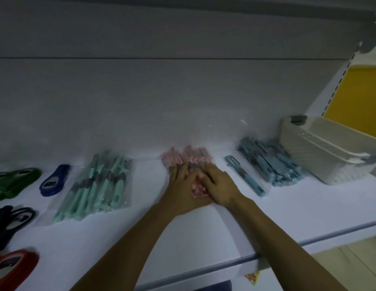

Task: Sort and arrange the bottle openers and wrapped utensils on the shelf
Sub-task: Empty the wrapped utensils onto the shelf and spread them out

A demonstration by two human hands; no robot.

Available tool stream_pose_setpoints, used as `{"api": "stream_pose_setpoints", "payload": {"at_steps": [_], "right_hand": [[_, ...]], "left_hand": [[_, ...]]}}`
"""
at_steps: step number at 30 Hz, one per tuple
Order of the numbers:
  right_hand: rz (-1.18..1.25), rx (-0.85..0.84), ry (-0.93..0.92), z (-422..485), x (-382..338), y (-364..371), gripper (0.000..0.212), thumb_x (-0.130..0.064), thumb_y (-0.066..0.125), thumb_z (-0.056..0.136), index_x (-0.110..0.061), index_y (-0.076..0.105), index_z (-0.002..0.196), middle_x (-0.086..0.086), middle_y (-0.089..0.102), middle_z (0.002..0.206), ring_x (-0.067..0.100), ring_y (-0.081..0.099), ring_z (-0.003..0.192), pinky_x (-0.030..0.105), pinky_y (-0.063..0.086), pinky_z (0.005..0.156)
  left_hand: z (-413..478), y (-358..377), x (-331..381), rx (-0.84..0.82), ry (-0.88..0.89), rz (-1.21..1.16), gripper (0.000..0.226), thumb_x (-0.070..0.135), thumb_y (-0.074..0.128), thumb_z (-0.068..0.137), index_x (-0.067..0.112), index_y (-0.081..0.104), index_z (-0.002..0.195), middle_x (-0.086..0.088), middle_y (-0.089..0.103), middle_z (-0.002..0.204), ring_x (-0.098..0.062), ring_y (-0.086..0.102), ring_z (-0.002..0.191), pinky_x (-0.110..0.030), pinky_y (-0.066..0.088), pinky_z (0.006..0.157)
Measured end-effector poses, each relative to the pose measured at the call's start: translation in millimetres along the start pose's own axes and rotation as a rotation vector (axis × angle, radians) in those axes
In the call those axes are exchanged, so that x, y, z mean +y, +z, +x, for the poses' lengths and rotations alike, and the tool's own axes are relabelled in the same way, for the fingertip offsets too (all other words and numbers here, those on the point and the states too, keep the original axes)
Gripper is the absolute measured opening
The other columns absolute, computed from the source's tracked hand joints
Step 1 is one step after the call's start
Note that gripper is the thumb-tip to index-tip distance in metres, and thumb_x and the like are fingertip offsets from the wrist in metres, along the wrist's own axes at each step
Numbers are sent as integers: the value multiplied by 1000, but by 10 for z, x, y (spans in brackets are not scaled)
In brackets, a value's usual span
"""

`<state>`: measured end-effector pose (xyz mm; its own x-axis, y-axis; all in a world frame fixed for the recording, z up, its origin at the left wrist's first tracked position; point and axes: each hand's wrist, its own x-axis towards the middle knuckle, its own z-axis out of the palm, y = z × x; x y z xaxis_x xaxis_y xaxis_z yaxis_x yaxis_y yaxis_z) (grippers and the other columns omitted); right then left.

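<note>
A pile of pink wrapped utensils lies at the back middle of the white shelf. My left hand and my right hand both rest flat on top of it, fingers fairly straight. Left of them is a pile of mint-green wrapped utensils. To the right a single blue wrapped utensil lies alone, beside a pile of blue ones. Bottle openers sit at the far left: green, blue, dark navy and red.
White perforated baskets stand nested at the right end of the shelf. A yellow panel shows behind the slotted upright. The grey back wall rises right behind the piles. The shelf's front edge runs below my forearms.
</note>
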<state>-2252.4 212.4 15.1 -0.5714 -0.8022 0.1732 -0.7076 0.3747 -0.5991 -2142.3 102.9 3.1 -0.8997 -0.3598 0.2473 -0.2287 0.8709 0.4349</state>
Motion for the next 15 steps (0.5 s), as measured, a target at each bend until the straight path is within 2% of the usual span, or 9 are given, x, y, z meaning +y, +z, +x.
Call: {"api": "stream_pose_setpoints", "payload": {"at_steps": [1,3,5,6,8,9,12,15], "right_hand": [[79,-1,-5,-1,15,-49,41,-43,37,100,-23,52,132,2,55,136,19,51,121,24,32,102],[131,186,-33,-44,99,-112,36,-36,44,99,-18,58,126,5,63,124,18,58,109,21,38,90],[-55,437,5,-88,206,-185,33,-29,44,96,-12,63,117,9,66,116,22,60,104,26,41,89],[-233,488,65,-81,277,-249,32,-27,44,93,-13,65,113,9,66,113,26,59,104,30,39,91],[-559,409,218,-88,431,-383,30,-27,45,90,-17,65,110,6,64,113,28,53,107,35,33,93],[-633,351,257,-87,488,-438,29,-26,45,91,-18,65,111,5,63,114,28,53,108,35,32,92],[-786,234,215,-21,601,-477,27,-17,44,94,-15,64,112,6,66,112,26,58,104,32,38,89],[-836,178,204,183,584,-470,31,-10,44,93,-9,61,118,10,62,120,27,53,113,34,40,93]], "left_hand": [[11,17,-3,10,1,14,95,67,65,69,23,29,145,-9,15,155,-29,5,144,-48,12,115],[-4,37,-10,87,43,150,93,72,58,70,21,33,144,-8,21,154,-28,11,144,-46,14,115],[-37,25,11,209,105,208,92,74,56,69,17,41,140,-9,32,151,-31,22,141,-48,20,114],[-33,11,28,254,142,198,89,72,57,69,16,47,137,-10,37,148,-33,30,138,-50,24,112],[-46,31,42,254,174,221,77,68,56,71,20,54,131,-8,44,144,-34,37,134,-54,27,109],[-63,41,43,213,161,242,72,68,53,74,23,55,130,-5,44,145,-32,36,135,-55,25,109],[-65,60,33,128,111,246,69,72,47,78,30,51,132,5,41,146,-24,30,138,-52,17,110],[-71,23,69,233,99,293,79,77,50,67,24,59,125,-4,50,138,-31,40,132,-60,23,106]]}}
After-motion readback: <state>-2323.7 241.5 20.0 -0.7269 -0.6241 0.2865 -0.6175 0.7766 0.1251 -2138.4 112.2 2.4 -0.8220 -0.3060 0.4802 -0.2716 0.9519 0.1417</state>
